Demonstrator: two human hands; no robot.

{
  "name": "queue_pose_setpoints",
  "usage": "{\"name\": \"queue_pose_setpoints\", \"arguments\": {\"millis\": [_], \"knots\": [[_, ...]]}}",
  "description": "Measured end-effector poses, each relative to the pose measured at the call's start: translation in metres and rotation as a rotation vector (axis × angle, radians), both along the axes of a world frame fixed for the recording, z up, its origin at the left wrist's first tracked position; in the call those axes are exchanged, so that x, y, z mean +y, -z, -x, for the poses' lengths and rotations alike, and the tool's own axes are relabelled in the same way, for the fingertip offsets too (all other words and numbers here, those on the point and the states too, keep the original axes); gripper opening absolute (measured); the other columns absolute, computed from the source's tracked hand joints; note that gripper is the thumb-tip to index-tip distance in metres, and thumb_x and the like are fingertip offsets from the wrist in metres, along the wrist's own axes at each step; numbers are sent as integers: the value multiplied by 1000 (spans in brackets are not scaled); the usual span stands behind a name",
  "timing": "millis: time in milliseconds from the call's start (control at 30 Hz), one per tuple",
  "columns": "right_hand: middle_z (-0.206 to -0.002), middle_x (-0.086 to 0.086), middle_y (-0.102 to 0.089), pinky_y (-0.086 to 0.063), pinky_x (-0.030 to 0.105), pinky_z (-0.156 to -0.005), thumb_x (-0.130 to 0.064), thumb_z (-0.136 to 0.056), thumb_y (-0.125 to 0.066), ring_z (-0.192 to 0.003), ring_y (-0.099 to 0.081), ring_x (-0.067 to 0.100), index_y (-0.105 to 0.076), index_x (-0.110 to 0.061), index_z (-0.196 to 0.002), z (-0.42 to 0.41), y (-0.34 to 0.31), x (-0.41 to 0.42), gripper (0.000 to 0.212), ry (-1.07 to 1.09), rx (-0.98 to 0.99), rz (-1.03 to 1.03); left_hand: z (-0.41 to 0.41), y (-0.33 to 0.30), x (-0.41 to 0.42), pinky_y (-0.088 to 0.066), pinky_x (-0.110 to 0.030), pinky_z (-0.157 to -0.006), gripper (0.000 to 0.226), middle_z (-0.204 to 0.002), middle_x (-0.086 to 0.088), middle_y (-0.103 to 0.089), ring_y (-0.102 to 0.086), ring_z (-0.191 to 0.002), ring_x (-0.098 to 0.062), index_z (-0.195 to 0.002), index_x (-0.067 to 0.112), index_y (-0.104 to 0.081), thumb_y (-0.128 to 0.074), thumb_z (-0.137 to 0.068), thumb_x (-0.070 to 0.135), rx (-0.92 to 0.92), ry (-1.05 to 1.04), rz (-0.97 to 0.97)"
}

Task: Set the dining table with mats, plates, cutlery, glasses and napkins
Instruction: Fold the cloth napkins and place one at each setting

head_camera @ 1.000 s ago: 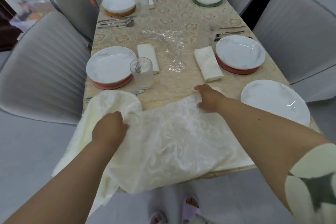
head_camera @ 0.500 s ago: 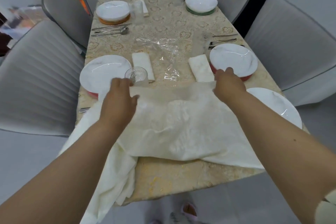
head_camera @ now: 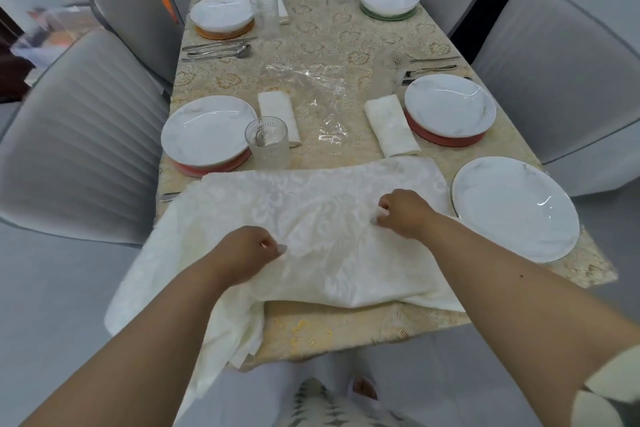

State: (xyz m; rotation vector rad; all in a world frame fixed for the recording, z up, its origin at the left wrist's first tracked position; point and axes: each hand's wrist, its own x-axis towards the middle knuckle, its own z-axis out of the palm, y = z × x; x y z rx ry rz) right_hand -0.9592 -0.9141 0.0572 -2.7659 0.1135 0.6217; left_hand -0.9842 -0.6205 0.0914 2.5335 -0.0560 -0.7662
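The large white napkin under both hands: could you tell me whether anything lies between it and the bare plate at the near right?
Nothing visible does. The large white napkin, pinched by the left hand and the right hand, ends just short of the bare plate, with only tablecloth showing between them.

The far edge of the white cloth has been folded away from the person and now lies flat on the surface, just short of the glass and the folded napkin. Both hands have been drawn back from that far edge: the left hand and the right hand are now seen nearer the middle of the cloth, each with a pinch of fabric gathered between curled fingers. The cloth's bunched left portion now hangs lower over the surface's near edge
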Motion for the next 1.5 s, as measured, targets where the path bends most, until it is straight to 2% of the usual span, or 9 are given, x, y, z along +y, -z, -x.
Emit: {"name": "queue_pose_setpoints", "arguments": {"millis": [167,300,367,567,667,800,967,1167,1500], "knots": [[-65,-4,-42,-29,24,-52,-29,-93,-59,-58,-38,11,-45,-15,-68,10,-20,-2,32,1,15,-287,10,-21,44,-35,-27,-63,28,-67,0,-50,-42,-66,-16,-65,13,-56,-72,-84,26,160,-130,240],[-66,-5,-46,-30,21,-52,-29,-95,-57,-57,-41,8,-55,-11,-82,17,-24,8,22,-36,36,-269,18,-16,44,-43,-39,-90,32,-96,0,-62,-55,-93,-20,-87,16,-68,-75,-73,44,355,-343,397],[-66,-4,-46,-30,21,-53,-29,-95,-56,-58,-41,8,-54,-11,-82,21,-23,12,23,-34,25,-249,25,-7,35,-41,-30,-74,38,-85,1,-61,-55,-81,-18,-89,13,-67,-75,-77,48,231,-253,253],[-68,-4,-45,-30,22,-53,-31,-97,-53,-63,-43,13,-54,-10,-86,26,-28,12,24,-74,30,-132,48,-27,68,-51,-35,-83,11,-94,-11,-73,-68,-90,-29,-87,6,-72,-76,-77,10,604,-97,426],[-72,-5,-48,-34,26,-60,-34,-95,-54,-70,-48,15,-54,-13,-87,27,-26,23,22,-95,35,-132,58,-20,67,-52,-36,-87,37,-106,-12,-73,-70,-98,-27,-107,6,-68,-67,-84,35,602,-324,569],[-78,-9,-50,-34,32,-79,-36,-97,-48,-83,-51,18,-51,-20,-85,29,-19,40,21,-107,7,-75,66,-5,62,-50,-25,-59,21,-74,-8,-65,-62,-60,-16,-73,7,-59,-70,-85,21,358,-529,692],[-87,-5,-51,-34,34,-85,-36,-99,-43,-84,-48,17,-50,-18,-88,31,-23,52,22,-168,40,-36,84,-9,99,-53,-26,-60,42,-72,-9,-60,-61,-63,-21,-65,11,-58,-94,-42,9,647,-450,1027],[-93,-3,-52,-33,34,-91,-32,-100,-42,-88,-47,18,-48,-19,-94,38,-15,74,16,-248,61,16,90,-5,85,-55,-30,-82,65,-120,3,-65,-67,-102,-11,-125,32,-51,-70,-79,-9,450,-463,880],[-81,-3,-54,-31,28,-73,-31,-99,-39,-80,-51,21,-45,-20,-85,52,-1,77,19,-229,-89,-35,93,-4,106,-48,-36,-100,82,-143,19,-38,-38,-133,-12,-129,54,-48,-75,-69,5,490,-159,712]]}}
